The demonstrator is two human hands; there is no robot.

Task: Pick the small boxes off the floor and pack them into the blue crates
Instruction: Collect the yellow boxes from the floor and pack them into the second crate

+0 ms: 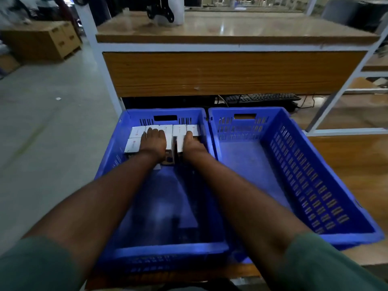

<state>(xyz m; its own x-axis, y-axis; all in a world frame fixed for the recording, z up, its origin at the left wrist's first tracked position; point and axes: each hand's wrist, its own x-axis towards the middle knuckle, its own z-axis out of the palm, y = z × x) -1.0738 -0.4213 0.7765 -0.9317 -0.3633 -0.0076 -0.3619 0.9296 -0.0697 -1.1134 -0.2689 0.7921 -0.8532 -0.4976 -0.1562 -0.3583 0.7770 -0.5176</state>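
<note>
Hands first: our left hand [153, 143] lies flat, fingers spread, on the white small boxes [136, 137]; our right hand [190, 141] is clamped on one upright box [180, 144] beside it; all sit at the far end of the left blue crate [109, 164], centre frame; the right blue crate [315, 185] touches it; a bench [231, 28] stands behind.

Blue slotted crates [298, 164]; white boxes [136, 132], perhaps red-marked.

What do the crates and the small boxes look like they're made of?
Left crate and right crate: likely moulded plastic, uniform glossy blue, slotted vents, cut-out handles. Small boxes: probably printed cardboard, white, matte, sharp folded edges; blur leaves it open.
</note>
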